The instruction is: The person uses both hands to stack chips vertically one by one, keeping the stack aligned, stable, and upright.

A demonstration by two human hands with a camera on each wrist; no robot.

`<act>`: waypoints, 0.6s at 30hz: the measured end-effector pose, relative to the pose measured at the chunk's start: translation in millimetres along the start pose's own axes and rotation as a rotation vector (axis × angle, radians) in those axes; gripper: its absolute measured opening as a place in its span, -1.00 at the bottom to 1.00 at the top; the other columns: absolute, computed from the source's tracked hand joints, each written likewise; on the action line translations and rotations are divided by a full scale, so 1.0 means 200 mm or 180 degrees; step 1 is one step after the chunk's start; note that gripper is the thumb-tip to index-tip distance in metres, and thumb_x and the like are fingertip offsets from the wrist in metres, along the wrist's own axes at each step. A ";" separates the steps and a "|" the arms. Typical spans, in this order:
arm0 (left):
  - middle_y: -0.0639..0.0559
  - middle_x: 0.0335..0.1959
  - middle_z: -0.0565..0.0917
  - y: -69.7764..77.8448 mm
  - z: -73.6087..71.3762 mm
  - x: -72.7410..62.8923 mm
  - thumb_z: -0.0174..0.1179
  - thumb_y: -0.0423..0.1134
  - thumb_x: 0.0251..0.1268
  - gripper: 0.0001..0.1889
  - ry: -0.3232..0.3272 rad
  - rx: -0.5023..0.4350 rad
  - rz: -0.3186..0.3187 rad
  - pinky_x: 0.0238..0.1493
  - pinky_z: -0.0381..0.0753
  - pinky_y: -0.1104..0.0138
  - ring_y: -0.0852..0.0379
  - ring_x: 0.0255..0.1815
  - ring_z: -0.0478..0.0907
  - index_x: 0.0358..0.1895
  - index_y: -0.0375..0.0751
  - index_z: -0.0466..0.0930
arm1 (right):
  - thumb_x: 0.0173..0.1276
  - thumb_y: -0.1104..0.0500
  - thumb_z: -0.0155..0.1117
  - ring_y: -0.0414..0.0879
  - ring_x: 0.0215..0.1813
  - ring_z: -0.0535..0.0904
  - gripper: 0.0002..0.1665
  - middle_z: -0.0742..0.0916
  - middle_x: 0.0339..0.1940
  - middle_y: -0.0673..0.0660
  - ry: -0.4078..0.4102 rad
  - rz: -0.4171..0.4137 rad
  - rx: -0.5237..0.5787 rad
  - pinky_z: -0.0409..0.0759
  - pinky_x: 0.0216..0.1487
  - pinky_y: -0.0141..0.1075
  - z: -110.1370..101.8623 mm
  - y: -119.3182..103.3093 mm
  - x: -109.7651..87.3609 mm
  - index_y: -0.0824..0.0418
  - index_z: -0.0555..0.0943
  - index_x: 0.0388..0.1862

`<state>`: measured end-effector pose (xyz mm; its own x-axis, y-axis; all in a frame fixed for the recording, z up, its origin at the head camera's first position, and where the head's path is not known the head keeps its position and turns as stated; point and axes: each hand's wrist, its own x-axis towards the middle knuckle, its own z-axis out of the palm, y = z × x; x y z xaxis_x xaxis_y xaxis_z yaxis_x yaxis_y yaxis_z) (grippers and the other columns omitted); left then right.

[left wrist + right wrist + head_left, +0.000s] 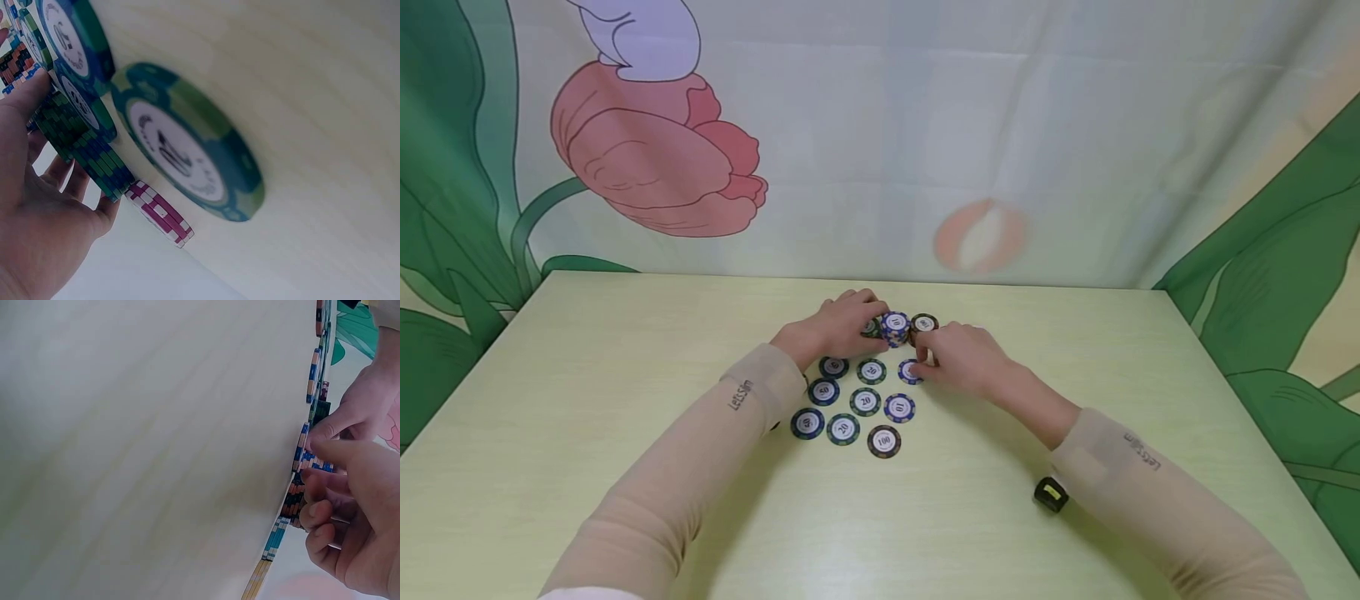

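In the head view my left hand point(842, 327) holds the sides of a stack of green poker chips point(871, 327), its thumb in front and fingers behind. Beside it stands a stack of blue chips point(895, 321) marked 10. My right hand point(966, 358) has its fingers curled and its thumb and forefinger at a single blue 10 chip point(907, 372), which it pinches at the edge. Close behind those fingers is a dark brown chip stack point(924, 322). The left wrist view shows the left hand point(44, 206) around green stacks point(100, 165).
Single chips lie in rough rows nearer me, among them a 20 chip point(843, 429), a 50 chip point(807, 423) and a 100 chip point(883, 442). A small black object point(1051, 494) sits by the right sleeve. Purple point(161, 212), teal point(275, 537) and yellow chips point(256, 581) stand farther out.
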<state>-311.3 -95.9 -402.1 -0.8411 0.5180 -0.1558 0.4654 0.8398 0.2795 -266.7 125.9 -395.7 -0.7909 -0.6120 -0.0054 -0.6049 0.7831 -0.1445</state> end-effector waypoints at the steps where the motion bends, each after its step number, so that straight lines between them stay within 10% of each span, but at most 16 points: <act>1: -0.13 0.44 0.36 0.00 0.00 0.00 0.24 0.07 0.47 -0.36 0.0005 0.0000 -0.0002 0.40 0.25 -0.16 -0.10 0.40 0.27 0.50 -0.10 0.37 | 0.38 -0.13 0.44 -0.14 -0.49 0.52 -0.72 0.61 -0.57 -0.11 -0.0002 0.0013 0.0001 0.49 -0.47 -0.21 0.00 0.00 0.00 0.04 0.68 -0.27; 18: -0.10 0.31 0.42 0.03 0.00 0.00 0.25 0.23 0.39 -0.32 0.0054 0.0044 -0.0042 0.30 0.31 -0.17 -0.12 0.27 0.32 0.39 -0.10 0.39 | 0.30 -0.20 0.47 -0.10 -0.42 0.60 -0.63 0.63 -0.55 -0.10 -0.0149 0.0064 -0.0150 0.61 -0.33 0.00 0.01 -0.02 0.00 0.06 0.72 -0.22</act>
<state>-308.2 -91.3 -400.2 -0.8517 0.5040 -0.1433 0.4578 0.8488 0.2644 -263.6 123.1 -396.7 -0.7984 -0.5998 -0.0541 -0.5936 0.7989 -0.0973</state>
